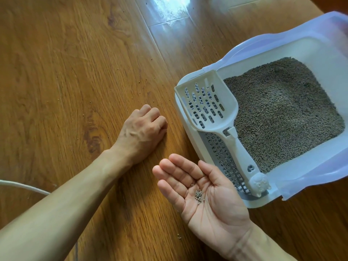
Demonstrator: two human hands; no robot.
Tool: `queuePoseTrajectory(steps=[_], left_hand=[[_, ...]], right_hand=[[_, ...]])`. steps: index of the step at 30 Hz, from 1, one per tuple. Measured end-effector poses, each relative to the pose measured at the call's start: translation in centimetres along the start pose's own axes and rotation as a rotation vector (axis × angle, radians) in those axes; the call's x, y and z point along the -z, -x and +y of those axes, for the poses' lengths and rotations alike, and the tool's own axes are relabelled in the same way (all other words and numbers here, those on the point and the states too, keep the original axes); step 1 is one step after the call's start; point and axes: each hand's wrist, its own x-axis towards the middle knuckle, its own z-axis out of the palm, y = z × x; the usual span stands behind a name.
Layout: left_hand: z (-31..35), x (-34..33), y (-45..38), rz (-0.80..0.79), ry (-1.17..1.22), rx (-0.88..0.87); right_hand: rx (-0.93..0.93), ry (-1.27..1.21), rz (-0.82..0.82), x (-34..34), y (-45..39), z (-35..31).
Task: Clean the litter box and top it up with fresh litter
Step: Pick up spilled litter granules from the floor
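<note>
Brown wooden plank floor with dark knots; bright light reflects on it at the far middle; a white cable lies near left

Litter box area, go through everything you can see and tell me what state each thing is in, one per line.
Litter box: uncovered, holding grey litter.
Scoop: empty, lying across the box's front ledge.
Right hand: palm up, fingers straight, a few pellets on the palm.
Left hand: knuckles up on the floor, fingers curled under.
Floor: scattered with stray pellets.
White cable: lying on the floor.
</note>
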Motion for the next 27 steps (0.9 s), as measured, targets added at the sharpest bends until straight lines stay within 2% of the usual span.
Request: queuePoseTrajectory(steps=[3,7,15,22,27], left_hand=[[0.1,-0.3,-0.2,-0.019,-0.040,-0.009],[0.5,-0.2,0.0,0.019,0.041,0.046],[0.6,-1.3,-0.2,0.043,-0.103,-0.058],[1.3,-0.9,-1.0,0.075,0.042,0.149],[1.7,-0.8,-2.4,0.076,-0.006,0.135]], right_hand=[[0.003,-0.012,-0.005,0.0,0.0,0.0],[0.002,-0.008,0.014,-0.1,0.1,0.0],[0.002,0.012,0.003,0.1,-0.1,0.0],[0.007,0.008,0.002,0.2,-0.1,0.0],[-0.005,-0.015,0.020,-0.1,0.0,-0.1]])
